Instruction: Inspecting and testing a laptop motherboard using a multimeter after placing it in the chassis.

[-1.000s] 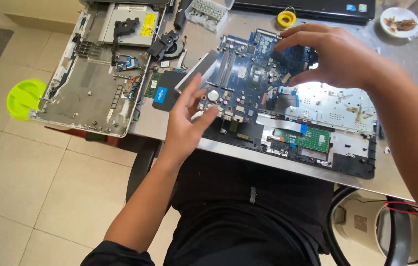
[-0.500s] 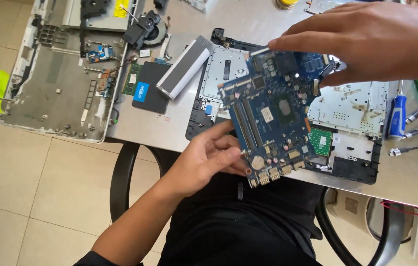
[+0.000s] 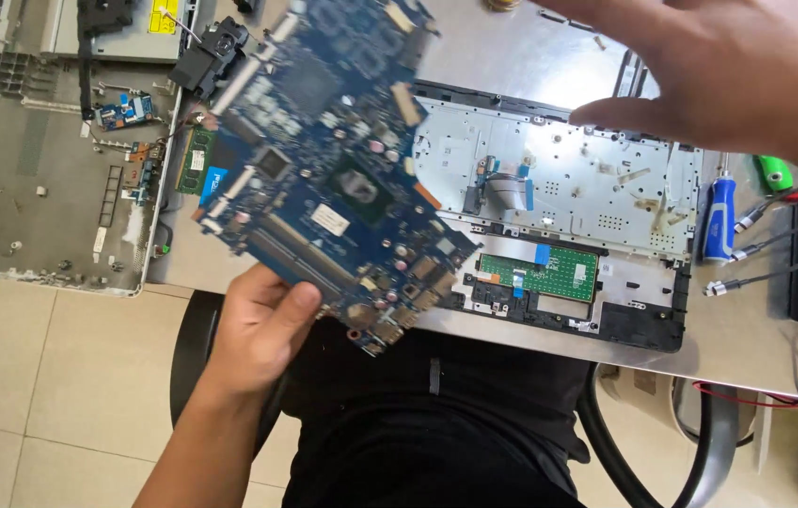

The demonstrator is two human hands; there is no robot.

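Here we see the grey table (image 3: pixel 512 56) carrying an opened laptop base (image 3: pixel 559 188) with its bare metal plate, and a second stripped laptop shell (image 3: pixel 51 188) to the left. Lifted above the base, tilted, is the blue motherboard (image 3: pixel 323 179); our left hand (image 3: pixel 258 325) grasps its near edge, thumb on top. Our right hand (image 3: pixel 737 75) hovers open above the base, holding nothing. A blue-handled screwdriver (image 3: pixel 719 216) lies just right of the base.

beige tiled floor (image 3: pixel 60 376) (grey table (image 3: pixel 530 47))
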